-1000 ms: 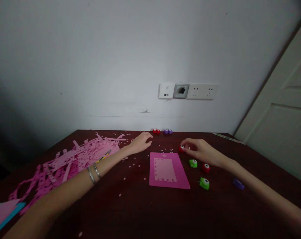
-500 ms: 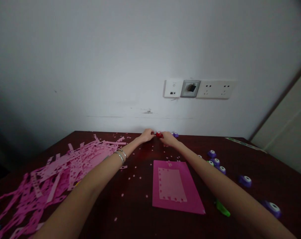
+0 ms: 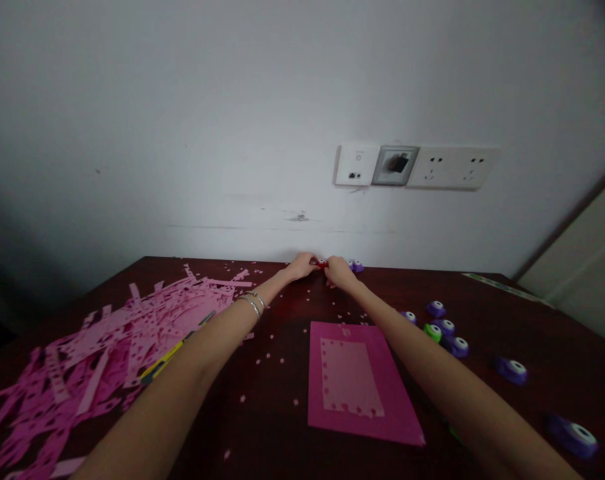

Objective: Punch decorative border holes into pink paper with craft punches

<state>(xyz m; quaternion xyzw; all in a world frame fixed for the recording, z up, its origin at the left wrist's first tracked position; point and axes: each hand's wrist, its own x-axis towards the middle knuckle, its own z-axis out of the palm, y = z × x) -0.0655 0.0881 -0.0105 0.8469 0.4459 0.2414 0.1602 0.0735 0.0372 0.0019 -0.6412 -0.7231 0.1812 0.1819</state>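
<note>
At the far edge of the table, close to the wall, a small red craft punch with a white button sits between my two hands. The fingers of my left hand, its wrist in silver bracelets, are closed on the punch's left side. From the right, my right hand grips the same punch with bent fingers, partly hidden behind its back. Just beyond the right hand stand purple punches. Nearer to me lies a magenta sheet bearing a lighter pink rectangle with punched shapes along its left and lower edges.
Punched pink paper strips heap up at the left, with a yellow utility knife on them. Tiny paper cutouts dot the table. At the right are several purple punches, a green punch and a ruler-like strip.
My left hand has moved slightly right, closer in on the red punch. The view has shifted a little, and the yellow knife beside my left forearm now shows more fully.
</note>
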